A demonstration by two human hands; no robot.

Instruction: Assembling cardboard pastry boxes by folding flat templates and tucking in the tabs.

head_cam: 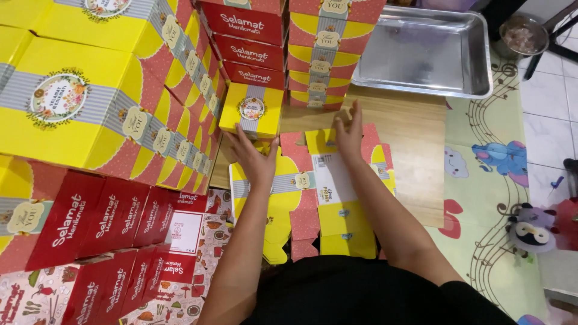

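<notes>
A flat, unfolded cardboard box blank [307, 198], yellow and red with a grey striped band and a white panel, lies on a low wooden board [415, 156] in front of me. My left hand [253, 157] presses flat on its left side, fingers spread. My right hand [350, 133] presses on its upper right part, fingers pointing away from me. Just beyond my left hand stands a small assembled yellow box [251, 109] with a round floral label.
Stacks of assembled yellow and red boxes [90, 102] fill the left side, with more stacks [253, 42] behind the board. A metal tray [427, 51] sits at the back right. A patterned play mat [494, 174], a metal bowl [522, 35] and soft toys [533, 232] lie right.
</notes>
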